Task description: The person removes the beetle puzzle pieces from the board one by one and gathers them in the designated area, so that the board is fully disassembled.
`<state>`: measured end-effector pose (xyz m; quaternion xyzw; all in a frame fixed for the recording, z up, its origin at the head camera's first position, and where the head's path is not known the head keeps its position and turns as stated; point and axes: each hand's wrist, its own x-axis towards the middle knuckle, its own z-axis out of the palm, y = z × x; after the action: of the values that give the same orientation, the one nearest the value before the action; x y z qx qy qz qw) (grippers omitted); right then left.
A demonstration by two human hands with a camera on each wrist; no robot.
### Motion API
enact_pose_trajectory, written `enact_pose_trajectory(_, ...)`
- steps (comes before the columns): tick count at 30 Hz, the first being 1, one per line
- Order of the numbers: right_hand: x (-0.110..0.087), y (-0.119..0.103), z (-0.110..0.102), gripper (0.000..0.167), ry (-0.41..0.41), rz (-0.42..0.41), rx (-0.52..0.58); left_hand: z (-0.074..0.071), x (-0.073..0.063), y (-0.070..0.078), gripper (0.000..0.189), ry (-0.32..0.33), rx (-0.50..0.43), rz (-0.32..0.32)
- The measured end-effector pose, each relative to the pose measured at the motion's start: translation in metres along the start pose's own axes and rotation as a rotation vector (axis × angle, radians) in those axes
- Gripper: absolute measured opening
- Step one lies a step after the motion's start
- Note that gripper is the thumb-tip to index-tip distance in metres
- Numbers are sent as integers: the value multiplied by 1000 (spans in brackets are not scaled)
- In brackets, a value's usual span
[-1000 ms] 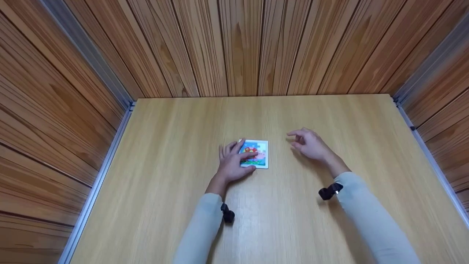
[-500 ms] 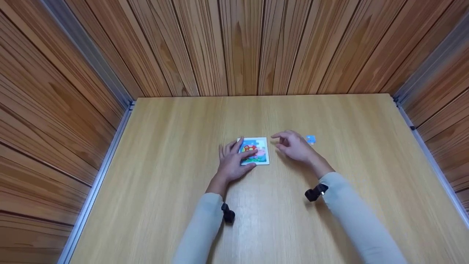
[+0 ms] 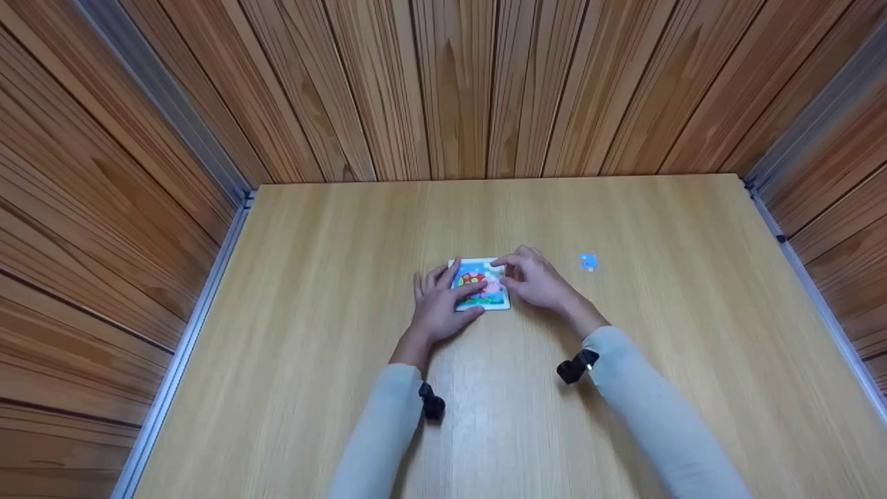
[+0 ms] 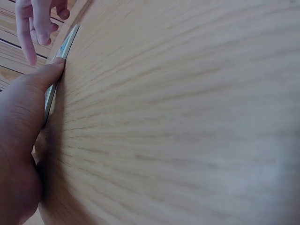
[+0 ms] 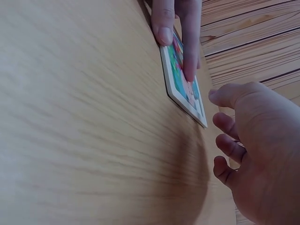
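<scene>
A small jigsaw puzzle (image 3: 490,299) in a white frame, with a bright cartoon picture, lies flat on the table. My left hand (image 3: 438,312) rests on its left part, fingers spread and fairly straight. In the left wrist view the left thumb (image 4: 51,71) presses on the puzzle's near edge. Over the puzzle's upper right side hovers my right hand (image 3: 537,283), its index finger reaching across the frame. The right wrist view shows a gap between its fingertips and the puzzle board (image 5: 180,86), and nothing in its fingers. A loose blue puzzle piece (image 3: 588,262) lies to the right.
The wooden table (image 3: 332,277) extends on all sides of the puzzle. Plank walls (image 3: 457,90) stand behind it and at both sides, with metal rails (image 3: 201,305) along the side edges. A black wrist camera (image 3: 577,366) sits on each sleeve.
My right hand has moved left from beside the puzzle to over its right edge, uncovering the loose blue piece. The left hand stays in place; the puzzle has shifted slightly away.
</scene>
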<state>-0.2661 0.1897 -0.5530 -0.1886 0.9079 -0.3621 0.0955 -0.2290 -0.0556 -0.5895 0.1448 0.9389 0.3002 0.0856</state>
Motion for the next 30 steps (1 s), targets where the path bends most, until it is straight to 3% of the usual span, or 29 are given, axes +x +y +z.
enact_pose_trajectory(21, 1, 3, 13, 37, -70, 64, 8, -3, 2, 0, 64, -28, 25, -15)
enact_pose_trajectory(30, 1, 1, 13, 37, -75, 50, 19, -1, 3, 1, 64, 14, -9, -31)
